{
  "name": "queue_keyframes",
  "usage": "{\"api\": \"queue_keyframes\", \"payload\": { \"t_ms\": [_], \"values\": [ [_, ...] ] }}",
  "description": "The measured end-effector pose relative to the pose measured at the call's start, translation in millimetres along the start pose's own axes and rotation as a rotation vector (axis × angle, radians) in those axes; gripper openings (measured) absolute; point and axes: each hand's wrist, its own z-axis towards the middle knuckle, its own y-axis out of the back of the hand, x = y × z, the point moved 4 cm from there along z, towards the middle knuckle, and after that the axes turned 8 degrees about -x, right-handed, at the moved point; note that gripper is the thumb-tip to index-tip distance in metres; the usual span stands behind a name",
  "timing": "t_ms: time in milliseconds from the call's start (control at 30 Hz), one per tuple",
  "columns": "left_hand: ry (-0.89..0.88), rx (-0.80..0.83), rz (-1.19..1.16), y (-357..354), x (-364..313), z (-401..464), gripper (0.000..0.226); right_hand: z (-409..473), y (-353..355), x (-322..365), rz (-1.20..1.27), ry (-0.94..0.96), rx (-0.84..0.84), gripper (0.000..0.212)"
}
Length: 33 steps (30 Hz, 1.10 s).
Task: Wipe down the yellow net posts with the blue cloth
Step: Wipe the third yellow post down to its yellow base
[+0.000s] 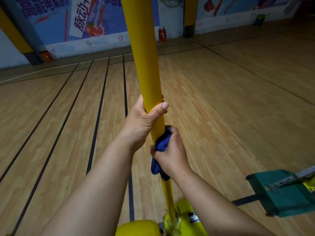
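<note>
A yellow net post (144,65) rises from its yellow base (139,227) at the bottom of the view up past the top edge. My left hand (144,120) is wrapped bare around the post at mid height, thumb across the front. Just below it, my right hand (170,150) presses a bunched dark blue cloth (161,145) against the right side of the post. A tail of the cloth hangs under my right wrist and hides a short stretch of the post.
A green metal base (281,193) with a grey bar stands on the wooden court floor at the right. Black court lines (102,99) run away to the left. Two red fire extinguishers (162,34) stand by the far banner wall.
</note>
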Motion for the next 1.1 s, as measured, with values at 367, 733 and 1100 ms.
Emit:
{"api": "queue_keyframes", "payload": {
  "t_ms": [367, 733, 1100],
  "values": [
    [0.008, 0.017, -0.046, 2, 3, -3, 0.046, 3, 2, 16, 0.091, 0.078, -0.022, 0.071],
    [0.026, 0.034, -0.051, 3, 1, -3, 0.041, -12, -15, -37, -0.037, 0.03, 0.009, 0.072],
    [0.039, 0.048, -0.118, 1, 2, -5, 0.032, 5, 0, 15, 0.121, 0.089, -0.064, 0.073]
  ]
}}
